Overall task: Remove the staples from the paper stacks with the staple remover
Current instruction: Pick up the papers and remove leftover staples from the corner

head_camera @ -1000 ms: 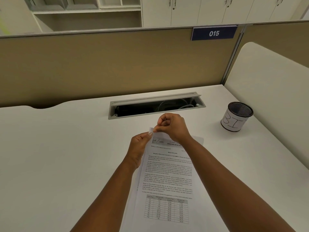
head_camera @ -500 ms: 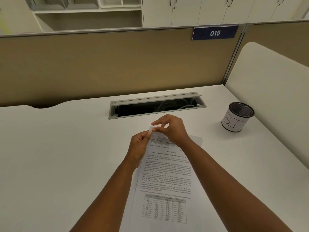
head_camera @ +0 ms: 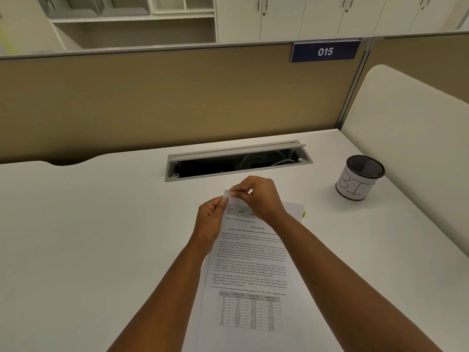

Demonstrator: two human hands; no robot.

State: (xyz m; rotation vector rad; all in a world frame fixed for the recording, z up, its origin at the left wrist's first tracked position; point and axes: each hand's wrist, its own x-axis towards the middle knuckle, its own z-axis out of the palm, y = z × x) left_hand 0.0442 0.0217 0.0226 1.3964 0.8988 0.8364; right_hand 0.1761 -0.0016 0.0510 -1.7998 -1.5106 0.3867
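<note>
A printed paper stack with text and a table lies on the white desk in front of me. Its far left corner is lifted off the desk. My left hand pinches that corner from the left side. My right hand pinches the same corner from the right with thumb and forefinger. No staple remover is in view, and the staple itself is too small to make out. A small yellow-green bit shows at the stack's far right edge.
A black mesh cup with a white label stands at the right on the desk. An open cable tray is sunk into the desk just beyond my hands. A tan partition closes the back, a white panel the right.
My right hand's fingers have curled back in onto the lifted paper corner after spreading half a second ago. The stack and left hand have barely moved.
</note>
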